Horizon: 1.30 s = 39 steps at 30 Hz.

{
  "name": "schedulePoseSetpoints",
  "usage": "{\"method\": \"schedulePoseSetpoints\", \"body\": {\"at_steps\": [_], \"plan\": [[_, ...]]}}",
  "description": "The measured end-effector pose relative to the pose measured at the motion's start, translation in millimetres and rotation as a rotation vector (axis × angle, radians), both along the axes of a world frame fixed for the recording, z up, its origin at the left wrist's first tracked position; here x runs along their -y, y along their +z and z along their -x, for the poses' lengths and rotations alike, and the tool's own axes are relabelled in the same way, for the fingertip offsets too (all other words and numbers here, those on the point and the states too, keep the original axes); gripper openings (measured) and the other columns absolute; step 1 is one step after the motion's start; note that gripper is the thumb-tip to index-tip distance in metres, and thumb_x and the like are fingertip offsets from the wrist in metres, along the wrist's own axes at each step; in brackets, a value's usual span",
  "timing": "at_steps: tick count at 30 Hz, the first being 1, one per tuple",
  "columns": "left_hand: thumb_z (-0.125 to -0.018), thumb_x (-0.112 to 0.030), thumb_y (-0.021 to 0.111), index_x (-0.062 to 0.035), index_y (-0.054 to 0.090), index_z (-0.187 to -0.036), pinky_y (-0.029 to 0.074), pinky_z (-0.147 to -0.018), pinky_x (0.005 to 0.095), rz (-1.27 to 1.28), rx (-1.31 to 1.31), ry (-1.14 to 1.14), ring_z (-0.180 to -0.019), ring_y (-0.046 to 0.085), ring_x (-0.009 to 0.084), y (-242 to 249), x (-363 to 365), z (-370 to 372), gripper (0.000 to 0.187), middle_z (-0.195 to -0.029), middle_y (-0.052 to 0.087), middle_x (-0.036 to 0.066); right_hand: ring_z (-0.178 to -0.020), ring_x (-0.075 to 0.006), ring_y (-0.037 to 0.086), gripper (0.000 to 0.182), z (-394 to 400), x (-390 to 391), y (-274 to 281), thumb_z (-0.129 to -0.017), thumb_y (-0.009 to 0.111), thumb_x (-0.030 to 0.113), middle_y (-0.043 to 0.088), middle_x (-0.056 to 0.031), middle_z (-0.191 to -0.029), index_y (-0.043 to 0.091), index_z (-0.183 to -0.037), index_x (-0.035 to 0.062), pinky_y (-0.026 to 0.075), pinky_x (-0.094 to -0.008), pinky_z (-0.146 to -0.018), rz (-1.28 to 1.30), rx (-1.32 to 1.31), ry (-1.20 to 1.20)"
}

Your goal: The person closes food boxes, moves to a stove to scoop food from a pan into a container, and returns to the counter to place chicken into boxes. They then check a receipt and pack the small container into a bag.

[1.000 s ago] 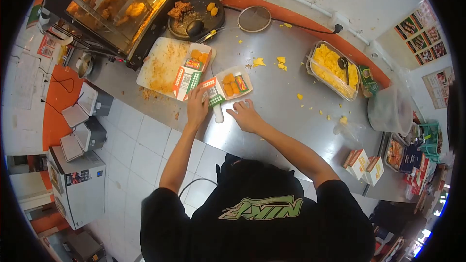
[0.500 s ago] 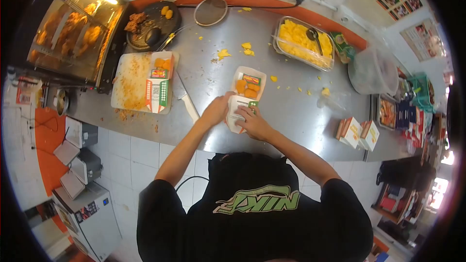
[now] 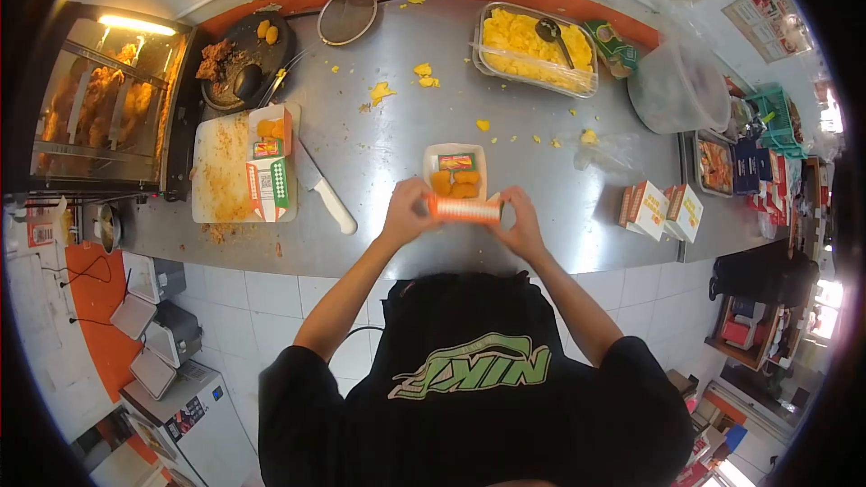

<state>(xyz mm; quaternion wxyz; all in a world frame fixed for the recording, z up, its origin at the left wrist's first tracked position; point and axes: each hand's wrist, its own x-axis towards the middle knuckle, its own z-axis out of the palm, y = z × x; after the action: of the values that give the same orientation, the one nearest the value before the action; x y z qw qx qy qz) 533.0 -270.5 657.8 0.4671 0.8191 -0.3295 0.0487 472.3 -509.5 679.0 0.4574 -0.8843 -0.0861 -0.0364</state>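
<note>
In front of me on the steel counter stands a small takeaway box (image 3: 479,162), its lid raised partway. Inside lie several golden nuggets (image 3: 441,182) and a red and green sauce sachet (image 3: 457,162). My left hand (image 3: 409,214) pinches the left edge of the orange and white lid (image 3: 465,210). At the right edge, my right hand (image 3: 521,225) grips the same lid between thumb and fingers. A second open box (image 3: 270,188) with nuggets rests on the cutting board to the left.
A crumb-covered cutting board (image 3: 221,171) and a white-handled knife (image 3: 336,207) lie left. Behind are a black stone mortar (image 3: 275,50), a strainer (image 3: 347,16) and a tub of yellow food (image 3: 532,45). Two folded boxes (image 3: 645,210) stand right, near a clear bucket (image 3: 681,95).
The lid was lying back toward me; now it is lifted and tilted up. Both hands have moved to its opposite side edges, the right hand shifting outward. The camera view has shifted slightly.
</note>
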Motion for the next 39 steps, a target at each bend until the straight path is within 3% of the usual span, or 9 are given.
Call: {"method": "schedulePoseSetpoints", "body": {"at_steps": [2, 6, 8, 18, 23, 28, 34, 35, 39], "plan": [[-0.065, -0.032, 0.08, -0.0066, 0.055, -0.071, 0.042, -0.072, 0.0314, 0.244, -0.82, 0.363, -0.09, 0.051, 0.0183, -6.5, 20.6, -17.5, 0.036, -0.086, 0.054, 0.005, -0.086, -0.0281, 0.05, 0.039, -28.3, -2.0, -10.8, -0.064, 0.077, 0.02, 0.049, -0.01, -0.092, 0.052, -0.09, 0.0035, 0.041, -0.0333, -0.081, -0.102, -0.092, -0.088], [-0.072, -0.032, 0.076, -0.0031, 0.054, -0.067, 0.042, -0.064, 0.026, 0.332, -0.936, 0.63, -0.081, 0.05, 0.0134, -14.6, 49.6, -43.2, 0.037, -0.086, 0.052, 0.006, -0.092, -0.0185, 0.052, 0.04, -63.6, -11.1, -15.8, -0.069, 0.076, 0.019, 0.055, -0.0067, -0.094, 0.053, -0.096, 0.0014, 0.042, -0.0291, -0.082, -0.493, -0.488, -0.242], [-0.075, -0.033, 0.074, -0.0005, 0.052, -0.067, 0.042, -0.063, 0.0255, 0.308, -0.578, 0.717, -0.072, 0.047, 0.0124, -65.9, 48.8, -45.0, 0.04, -0.085, 0.049, 0.007, -0.098, -0.0164, 0.051, 0.042, -71.1, -4.9, -14.7, -0.07, 0.077, 0.016, 0.057, -0.0061, -0.098, 0.052, -0.1, 0.0011, 0.041, -0.0294, -0.086, -0.629, -0.595, -0.126], [-0.08, -0.024, 0.071, 0.0015, 0.058, -0.091, 0.046, -0.061, 0.0211, 0.403, -0.896, 0.474, -0.067, 0.055, 0.0089, -40.3, 76.7, 8.2, 0.03, -0.081, 0.059, 0.006, -0.1, -0.0179, 0.055, 0.046, -38.0, 39.9, -48.8, -0.071, 0.072, 0.005, 0.057, -0.0112, -0.11, 0.051, -0.112, 0.0014, 0.044, -0.0303, -0.088, -0.796, -0.786, 0.008], [-0.081, -0.018, 0.069, -0.0007, 0.056, -0.089, 0.046, -0.057, 0.0211, 0.584, -1.036, 0.233, -0.064, 0.054, 0.007, -53.7, 100.2, 21.1, 0.023, -0.073, 0.059, 0.003, -0.104, -0.0274, 0.051, 0.05, -22.3, 64.7, -27.7, -0.07, 0.067, 0.008, 0.054, -0.0151, -0.11, 0.048, -0.116, -0.0004, 0.041, -0.0365, -0.092, -0.116, -0.558, 0.298], [-0.083, -0.022, 0.067, -0.0039, 0.052, -0.084, 0.048, -0.056, 0.0228, 0.574, -1.043, 0.12, -0.063, 0.056, 0.0087, -57.1, 131.0, 28.4, 0.024, -0.074, 0.059, 0.005, -0.112, -0.0335, 0.043, 0.056, 9.7, 84.3, -45.0, -0.068, 0.067, 0.011, 0.046, -0.0194, -0.118, 0.046, -0.12, 0.0003, 0.035, -0.0391, -0.097, -0.095, -0.411, 0.215], [-0.08, -0.032, 0.069, 0.0003, 0.059, -0.079, 0.044, -0.056, 0.0249, -0.346, -0.041, 0.474, -0.06, 0.055, 0.0137, -36.5, 171.7, 33.0, 0.034, -0.071, 0.06, 0.008, -0.12, -0.0377, 0.031, 0.086, 40.5, 86.6, -8.3, -0.061, 0.074, 0.021, 0.032, -0.0183, -0.133, 0.032, -0.135, 0.004, 0.027, -0.05, -0.099, 0.29, -0.111, 0.129], [-0.083, -0.032, 0.065, 0.0, 0.06, -0.075, 0.044, -0.056, 0.0243, -0.175, -0.498, 0.479, -0.06, 0.054, 0.0127, -23.6, 182.6, 34.3, 0.033, -0.07, 0.061, 0.006, -0.121, -0.037, 0.031, 0.092, 41.4, 90.8, -5.8, -0.057, 0.076, 0.023, 0.032, -0.0181, -0.133, 0.031, -0.136, 0.0055, 0.026, -0.0502, -0.098, 0.422, -0.131, 0.151], [-0.088, -0.027, 0.059, -0.0012, 0.061, -0.087, 0.045, -0.062, 0.0243, 0.176, -0.864, 0.332, -0.07, 0.059, 0.0138, -42.4, 196.0, 20.9, 0.025, -0.076, 0.064, 0.007, -0.122, -0.0367, 0.03, 0.103, 31.7, 141.7, 11.0, -0.048, 0.079, 0.028, 0.033, -0.0188, -0.133, 0.031, -0.138, 0.0118, 0.025, -0.0496, -0.099, 0.437, -0.299, 0.218]]}}
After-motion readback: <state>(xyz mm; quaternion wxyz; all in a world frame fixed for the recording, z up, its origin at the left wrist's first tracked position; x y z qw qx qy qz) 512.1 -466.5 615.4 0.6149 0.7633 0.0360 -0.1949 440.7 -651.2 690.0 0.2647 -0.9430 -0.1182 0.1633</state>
